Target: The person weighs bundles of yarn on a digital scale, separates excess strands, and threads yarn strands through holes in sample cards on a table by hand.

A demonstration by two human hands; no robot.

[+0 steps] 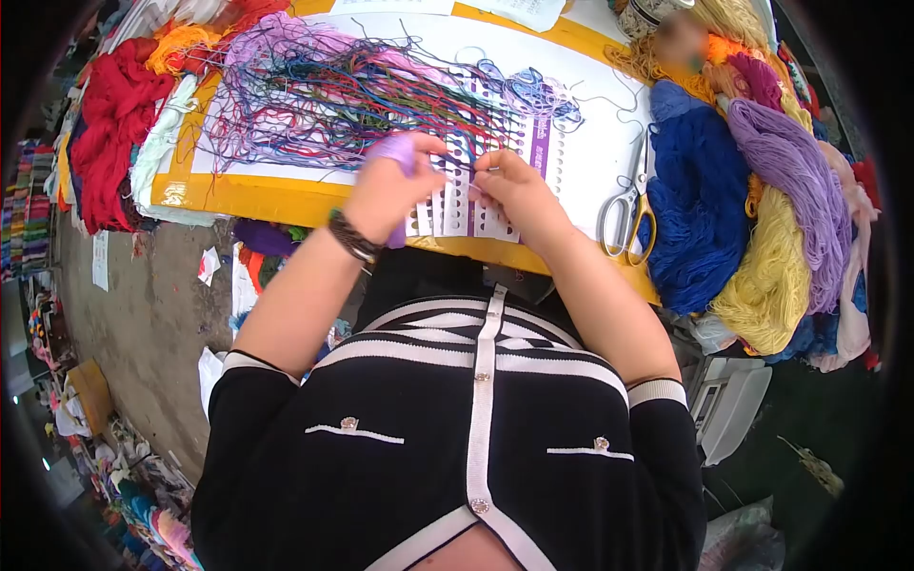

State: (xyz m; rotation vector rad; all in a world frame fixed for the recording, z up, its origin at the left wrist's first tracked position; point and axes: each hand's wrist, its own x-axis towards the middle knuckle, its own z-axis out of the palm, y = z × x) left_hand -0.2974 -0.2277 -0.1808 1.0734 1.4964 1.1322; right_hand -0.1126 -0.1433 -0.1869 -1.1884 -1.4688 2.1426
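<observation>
Strips of white card with punched holes lie side by side at the table's near edge, with many coloured threads looped through them and spread to the left. A lilac skein is draped over my left hand, whose fingers are curled in and slightly blurred. My right hand pinches close above the strips, with a thin lilac strand at its fingertips. Just where that strand enters a hole is hidden by the fingers. Beside the right hand, a purple-printed strip shows.
Scissors with one white and one yellow handle lie at the right. Skeins of blue, lilac and yellow yarn hang there. Red yarn and white yarn hang at the left. Yellow tape edges the table.
</observation>
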